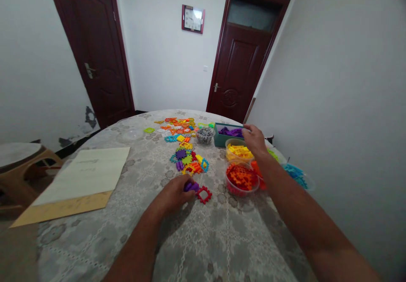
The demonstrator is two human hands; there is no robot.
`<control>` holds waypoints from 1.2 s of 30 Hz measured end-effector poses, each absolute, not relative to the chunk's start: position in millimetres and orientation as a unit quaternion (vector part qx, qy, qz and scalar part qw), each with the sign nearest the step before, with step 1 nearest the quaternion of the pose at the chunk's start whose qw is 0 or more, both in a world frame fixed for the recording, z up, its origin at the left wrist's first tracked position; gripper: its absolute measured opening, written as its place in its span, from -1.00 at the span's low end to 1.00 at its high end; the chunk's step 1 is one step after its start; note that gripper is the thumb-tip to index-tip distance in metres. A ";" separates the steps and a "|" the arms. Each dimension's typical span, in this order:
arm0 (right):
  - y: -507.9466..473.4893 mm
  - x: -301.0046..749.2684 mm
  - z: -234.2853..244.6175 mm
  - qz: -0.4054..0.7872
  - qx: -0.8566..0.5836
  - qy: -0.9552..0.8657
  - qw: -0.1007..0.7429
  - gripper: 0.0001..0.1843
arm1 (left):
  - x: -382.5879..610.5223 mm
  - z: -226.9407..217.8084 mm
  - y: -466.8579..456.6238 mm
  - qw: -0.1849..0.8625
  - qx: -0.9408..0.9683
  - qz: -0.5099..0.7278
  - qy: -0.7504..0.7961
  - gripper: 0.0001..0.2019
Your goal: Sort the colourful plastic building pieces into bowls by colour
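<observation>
My left hand rests low over the table, its fingers closed on a purple toy building piece. Right beside that piece is a red square frame piece with toothed edges; whether the two are joined I cannot tell. Farther off, my right hand is at the right end of a teal box of purple pieces. Its fingers are drawn together at the rim, and what they grip, if anything, is hidden. Just beyond my left hand lies a cluster of mixed coloured pieces.
Clear tubs hold orange-red pieces, yellow pieces, grey pieces and blue pieces. Orange and yellow pieces spread at the back. A paper sheet lies at left on the patterned tablecloth.
</observation>
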State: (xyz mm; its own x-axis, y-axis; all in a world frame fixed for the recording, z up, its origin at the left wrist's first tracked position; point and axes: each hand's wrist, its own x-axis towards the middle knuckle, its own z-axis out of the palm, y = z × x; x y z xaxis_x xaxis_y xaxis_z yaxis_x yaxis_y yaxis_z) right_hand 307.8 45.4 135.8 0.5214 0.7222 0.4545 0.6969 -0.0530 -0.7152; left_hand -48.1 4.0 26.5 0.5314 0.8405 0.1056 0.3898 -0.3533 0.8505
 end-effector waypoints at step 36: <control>59.4 303.0 145.5 0.140 -0.708 -0.487 0.493 -0.41 | -37.1 25.1 10.2 0.614 0.599 0.353 0.374 -0.72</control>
State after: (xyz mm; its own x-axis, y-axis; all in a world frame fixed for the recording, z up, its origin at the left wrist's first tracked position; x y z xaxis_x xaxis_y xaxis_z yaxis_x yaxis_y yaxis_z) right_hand 303.0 59.4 145.5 0.4876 0.8262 0.2823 0.5511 -0.0405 -0.8335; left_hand -37.1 10.2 25.1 0.4713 0.8812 -0.0373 0.0148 0.0344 0.9993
